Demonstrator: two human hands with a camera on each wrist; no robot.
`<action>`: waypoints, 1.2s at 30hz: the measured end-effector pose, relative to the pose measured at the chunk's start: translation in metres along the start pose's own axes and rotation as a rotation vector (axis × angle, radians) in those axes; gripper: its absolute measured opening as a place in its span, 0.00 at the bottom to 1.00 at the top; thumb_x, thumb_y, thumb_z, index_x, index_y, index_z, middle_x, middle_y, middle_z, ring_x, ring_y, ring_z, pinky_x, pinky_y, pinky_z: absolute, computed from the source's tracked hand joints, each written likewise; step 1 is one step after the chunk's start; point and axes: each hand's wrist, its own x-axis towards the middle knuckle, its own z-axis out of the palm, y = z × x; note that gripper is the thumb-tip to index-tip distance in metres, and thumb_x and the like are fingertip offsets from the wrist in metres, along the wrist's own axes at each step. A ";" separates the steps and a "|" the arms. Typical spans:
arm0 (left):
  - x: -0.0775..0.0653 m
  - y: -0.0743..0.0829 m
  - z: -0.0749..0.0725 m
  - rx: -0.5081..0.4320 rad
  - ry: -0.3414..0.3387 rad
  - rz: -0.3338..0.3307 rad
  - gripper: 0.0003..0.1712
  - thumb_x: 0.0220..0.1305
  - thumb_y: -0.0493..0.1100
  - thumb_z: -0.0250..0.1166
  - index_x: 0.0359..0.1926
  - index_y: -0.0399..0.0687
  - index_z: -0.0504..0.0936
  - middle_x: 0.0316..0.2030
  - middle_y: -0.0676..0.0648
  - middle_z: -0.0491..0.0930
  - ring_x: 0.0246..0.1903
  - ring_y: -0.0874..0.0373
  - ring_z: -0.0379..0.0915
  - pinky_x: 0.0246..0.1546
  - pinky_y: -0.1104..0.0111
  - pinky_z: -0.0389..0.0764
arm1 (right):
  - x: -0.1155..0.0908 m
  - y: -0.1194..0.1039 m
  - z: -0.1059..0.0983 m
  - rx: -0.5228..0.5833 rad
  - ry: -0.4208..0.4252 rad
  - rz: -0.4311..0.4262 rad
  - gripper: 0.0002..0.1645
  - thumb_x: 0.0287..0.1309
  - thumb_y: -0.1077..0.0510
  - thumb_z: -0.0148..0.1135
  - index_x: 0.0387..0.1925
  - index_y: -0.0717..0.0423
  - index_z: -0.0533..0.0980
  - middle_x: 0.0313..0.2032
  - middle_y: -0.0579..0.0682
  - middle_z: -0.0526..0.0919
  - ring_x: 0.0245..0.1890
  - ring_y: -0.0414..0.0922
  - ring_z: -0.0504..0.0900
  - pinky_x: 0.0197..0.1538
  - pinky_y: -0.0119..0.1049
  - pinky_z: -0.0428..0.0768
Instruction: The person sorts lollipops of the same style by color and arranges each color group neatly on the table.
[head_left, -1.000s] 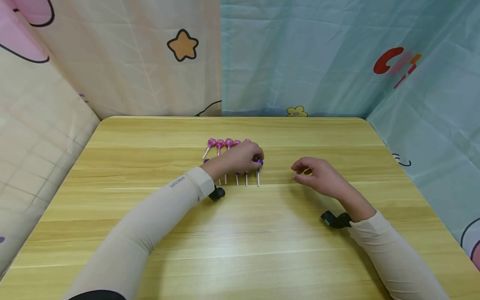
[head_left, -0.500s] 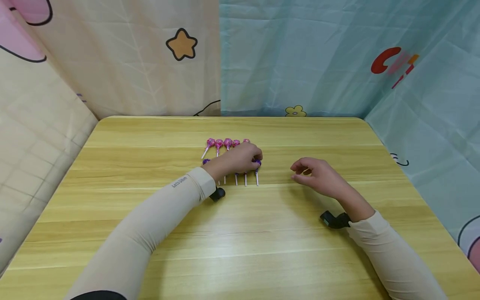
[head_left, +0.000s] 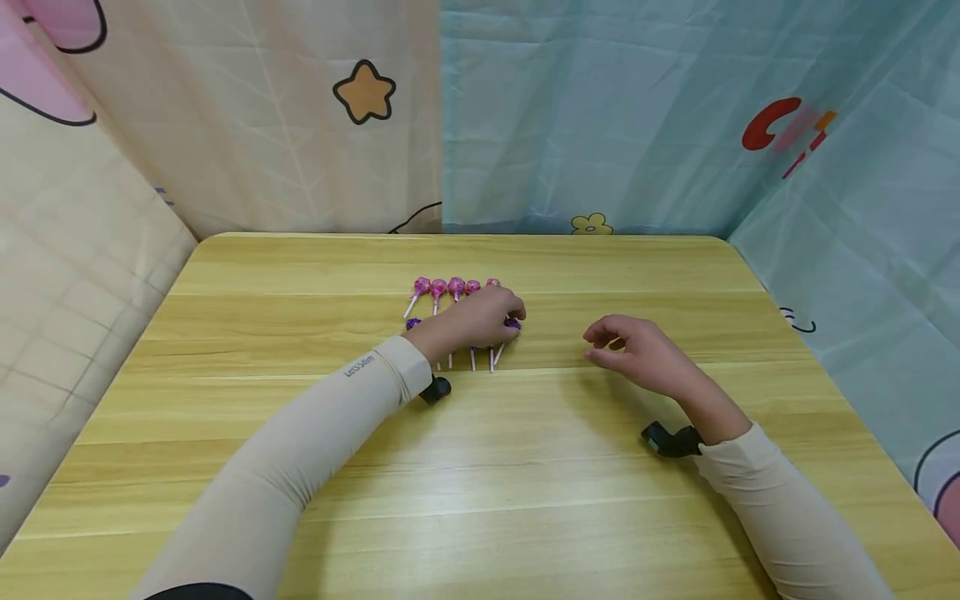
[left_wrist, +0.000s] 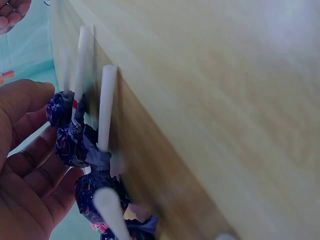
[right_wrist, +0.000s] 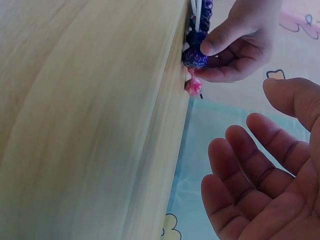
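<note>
My left hand (head_left: 476,319) reaches over a row of purple-wrapped lollipops and pinches the rightmost lollipop (head_left: 513,326) by its round head, between thumb and fingers. In the left wrist view that lollipop (left_wrist: 60,108) sits at the thumb tip, beside several other purple lollipops (left_wrist: 92,192) with white sticks. The stick of the pinched one slants toward its neighbour. Behind this row lie several pink lollipops (head_left: 457,287), partly covered by the hand. Apart from the candy, to the right, my right hand (head_left: 636,353) hovers over the table with loosely bent fingers and holds nothing.
The lollipops lie on a light wooden table (head_left: 480,483). Printed curtains (head_left: 585,108) rise beyond its back edge and along both sides. A small black camera (head_left: 671,440) is on the right wrist, another camera (head_left: 435,389) on the left.
The rightmost purple lollipop's stick has swung left, from nearly straight to slanted against its neighbour, and its head has shifted slightly left. Both hands stay almost in place.
</note>
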 end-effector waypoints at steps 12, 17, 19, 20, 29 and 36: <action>-0.003 0.001 -0.001 0.010 -0.004 -0.008 0.15 0.69 0.39 0.61 0.52 0.38 0.83 0.49 0.44 0.82 0.50 0.53 0.75 0.56 0.63 0.74 | -0.001 -0.002 0.000 0.010 -0.003 0.004 0.14 0.66 0.56 0.64 0.48 0.60 0.79 0.46 0.54 0.83 0.46 0.49 0.79 0.53 0.55 0.76; -0.003 0.000 0.001 0.010 0.008 -0.008 0.14 0.69 0.40 0.62 0.51 0.38 0.83 0.47 0.44 0.82 0.47 0.53 0.76 0.54 0.63 0.75 | -0.001 -0.002 -0.001 -0.001 0.002 0.000 0.14 0.66 0.56 0.64 0.48 0.60 0.79 0.45 0.54 0.83 0.46 0.49 0.79 0.53 0.53 0.76; -0.003 -0.001 0.001 0.012 0.017 -0.006 0.13 0.69 0.41 0.62 0.49 0.38 0.84 0.45 0.44 0.83 0.44 0.54 0.76 0.52 0.63 0.76 | -0.001 -0.002 -0.001 -0.002 0.003 0.000 0.14 0.66 0.56 0.64 0.48 0.60 0.80 0.45 0.54 0.83 0.46 0.48 0.79 0.53 0.53 0.76; -0.003 -0.001 0.002 0.012 0.021 -0.005 0.12 0.69 0.41 0.63 0.48 0.38 0.84 0.44 0.44 0.83 0.43 0.54 0.76 0.50 0.63 0.76 | -0.001 -0.002 -0.001 -0.002 0.003 0.000 0.14 0.66 0.55 0.64 0.48 0.60 0.80 0.45 0.54 0.83 0.46 0.48 0.79 0.53 0.52 0.76; -0.004 -0.005 0.004 -0.010 0.034 -0.012 0.14 0.68 0.42 0.63 0.49 0.38 0.84 0.45 0.44 0.83 0.43 0.55 0.76 0.51 0.64 0.76 | 0.000 -0.003 0.000 0.000 0.000 0.006 0.14 0.66 0.56 0.64 0.48 0.60 0.79 0.45 0.54 0.83 0.46 0.49 0.79 0.53 0.52 0.76; -0.010 -0.006 0.002 -0.059 0.090 -0.012 0.17 0.69 0.43 0.61 0.53 0.37 0.82 0.49 0.44 0.82 0.49 0.54 0.75 0.54 0.63 0.75 | 0.000 -0.001 -0.001 -0.004 0.002 0.011 0.14 0.65 0.56 0.64 0.48 0.60 0.79 0.45 0.54 0.83 0.46 0.49 0.79 0.53 0.52 0.76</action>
